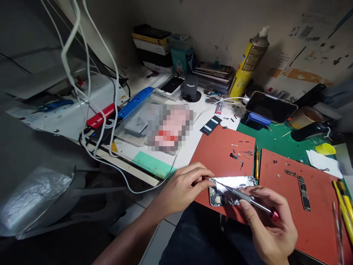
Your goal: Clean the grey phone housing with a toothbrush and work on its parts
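An opened phone body (234, 183) with bare metal and exposed parts lies at the near edge of a red work mat (220, 151). My left hand (183, 187) pinches the phone's left end, fingers closed on it. A thin metal screwdriver (242, 196) with a red end cap sits in the closed fingers of my right hand (268, 221), its tip touching the phone's upper left inside.
A second red mat (317, 206) carries a logic board (303, 189) and small screws. A yellow-handled driver (256, 162) lies between the mats. Behind stand a yellow spray can (249, 60), a phone on a blue stand (270, 106), stacked phones (213, 75) and hanging white cables (85, 92).
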